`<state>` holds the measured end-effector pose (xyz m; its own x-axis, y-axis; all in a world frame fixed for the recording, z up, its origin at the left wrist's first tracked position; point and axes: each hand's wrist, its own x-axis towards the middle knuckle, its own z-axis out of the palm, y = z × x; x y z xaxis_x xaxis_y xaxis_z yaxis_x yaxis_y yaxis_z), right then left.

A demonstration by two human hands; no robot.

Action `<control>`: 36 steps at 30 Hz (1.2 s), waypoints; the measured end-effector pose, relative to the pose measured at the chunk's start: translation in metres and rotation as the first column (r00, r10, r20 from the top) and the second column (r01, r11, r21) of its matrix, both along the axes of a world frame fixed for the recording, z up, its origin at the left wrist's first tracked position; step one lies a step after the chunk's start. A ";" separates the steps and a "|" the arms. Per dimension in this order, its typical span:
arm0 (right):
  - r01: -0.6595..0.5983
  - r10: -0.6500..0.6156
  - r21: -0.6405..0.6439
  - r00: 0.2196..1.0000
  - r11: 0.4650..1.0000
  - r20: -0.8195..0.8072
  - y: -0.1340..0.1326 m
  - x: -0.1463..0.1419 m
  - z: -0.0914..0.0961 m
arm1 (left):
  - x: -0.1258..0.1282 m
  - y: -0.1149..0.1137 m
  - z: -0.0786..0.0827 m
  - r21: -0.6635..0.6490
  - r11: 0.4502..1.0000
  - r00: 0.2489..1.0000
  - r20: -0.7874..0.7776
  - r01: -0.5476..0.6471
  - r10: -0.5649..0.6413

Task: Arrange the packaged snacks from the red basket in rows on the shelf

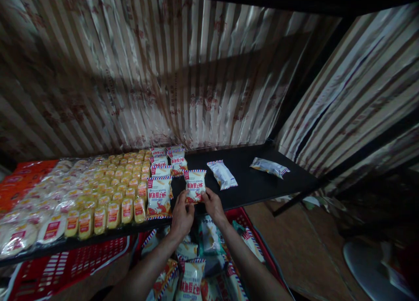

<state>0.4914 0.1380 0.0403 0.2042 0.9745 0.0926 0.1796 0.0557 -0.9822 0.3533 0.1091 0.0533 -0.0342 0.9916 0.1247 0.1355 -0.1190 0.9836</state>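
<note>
Both hands hold one white snack packet (pixel 195 185) with red and blue striped ends, resting on the black shelf (pixel 248 179). My left hand (pixel 181 216) grips its lower left corner and my right hand (pixel 212 205) its lower right corner. Just left of it lies a matching packet (pixel 159 197), with more of the same stacked behind (pixel 170 159). Two packets lie face down further right (pixel 222 174) (pixel 269 167).
Rows of small yellow packets (pixel 114 187) and pale round ones (pixel 29 222) fill the shelf's left part. Below the shelf a red basket (pixel 65 261) holds more snack packets (pixel 193 275). A striped curtain (pixel 163 74) hangs behind. A brown floor (pixel 310 248) lies at right.
</note>
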 end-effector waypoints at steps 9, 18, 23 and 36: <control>0.042 -0.050 0.073 0.992 0.996 0.119 0.026 -0.006 -0.007 | -0.005 0.013 -0.009 -0.046 0.999 0.998 0.052 0.023 -0.020; 0.008 -0.017 0.086 0.995 0.996 0.098 0.049 -0.012 -0.013 | -0.007 0.022 -0.007 -0.008 1.000 0.998 -0.063 -0.015 0.015; -0.008 0.001 0.066 0.994 0.998 0.107 0.060 -0.012 -0.015 | -0.006 0.027 -0.007 -0.041 0.999 0.996 -0.089 0.003 -0.006; -0.055 0.042 0.051 0.971 0.997 0.234 0.075 -0.022 -0.010 | -0.015 0.032 0.009 -0.129 0.991 0.931 -0.353 0.046 -0.089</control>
